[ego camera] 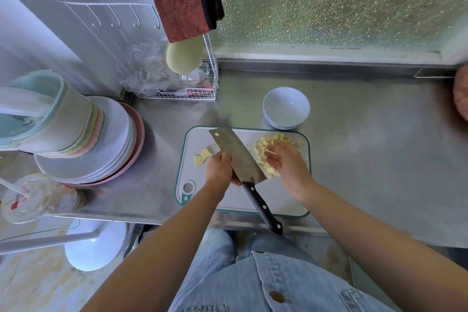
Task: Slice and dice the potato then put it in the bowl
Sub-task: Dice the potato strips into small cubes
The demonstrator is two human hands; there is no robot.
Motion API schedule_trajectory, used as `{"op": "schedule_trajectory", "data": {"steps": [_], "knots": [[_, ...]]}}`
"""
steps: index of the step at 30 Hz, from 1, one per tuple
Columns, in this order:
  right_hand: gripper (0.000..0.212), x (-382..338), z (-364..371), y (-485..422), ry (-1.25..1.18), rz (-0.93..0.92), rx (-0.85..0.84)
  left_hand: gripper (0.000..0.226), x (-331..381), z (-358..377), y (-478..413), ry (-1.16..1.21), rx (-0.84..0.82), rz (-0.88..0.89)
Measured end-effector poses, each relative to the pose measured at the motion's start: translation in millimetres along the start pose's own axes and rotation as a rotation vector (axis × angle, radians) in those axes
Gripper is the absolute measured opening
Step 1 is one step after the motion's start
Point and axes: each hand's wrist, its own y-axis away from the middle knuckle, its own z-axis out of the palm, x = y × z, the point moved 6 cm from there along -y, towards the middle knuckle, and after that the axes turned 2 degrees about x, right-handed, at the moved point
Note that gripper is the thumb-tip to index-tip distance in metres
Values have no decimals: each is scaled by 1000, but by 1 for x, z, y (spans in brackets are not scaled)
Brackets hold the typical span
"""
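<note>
While my left hand [219, 168] grips the cleaver [235, 154], fingers curled round the back edge of the blade close to its heel, the black handle [263, 208] is held by nothing and points toward 5 o'clock, past the near edge of the cutting board [228, 197]. Blade tip points to 11 o'clock, with the flat of the blade tilted over the middle of the board. My right hand [283, 167] is spread and relaxed, palm turned toward the blade, holding nothing; it sits just to the 3 o'clock side of the cleaver, over the near part of the diced potato [278, 140]. Whether the fingers touch the dice I cannot tell. The diced potato lies heaped on the board's 1 o'clock quarter. Two larger potato offcuts [202, 156] lie apart from it at the board's 10 o'clock side, just beside my left hand. The bowl [286, 109] stands upright on the steel counter [367, 147] at 12 o'clock from the heap, just beyond the board's far edge; no potato shows in it. At 9 o'clock from the board stands a stack of plates [114, 139].
</note>
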Motion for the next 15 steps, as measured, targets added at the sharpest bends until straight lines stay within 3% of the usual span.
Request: {"op": "schedule_trajectory", "data": {"steps": [4,8,12,15], "knots": [[24,2,14,13,-17,85,-169,26,1,6,1,14,4,6],[28,0,-4,3,185,-33,18,24,2,7,5,-23,-4,18],[24,2,8,10,-24,27,-154,28,0,4,3,-31,1,22],[27,9,4,10,193,12,-127,24,-1,2,1,-37,13,17]]}}
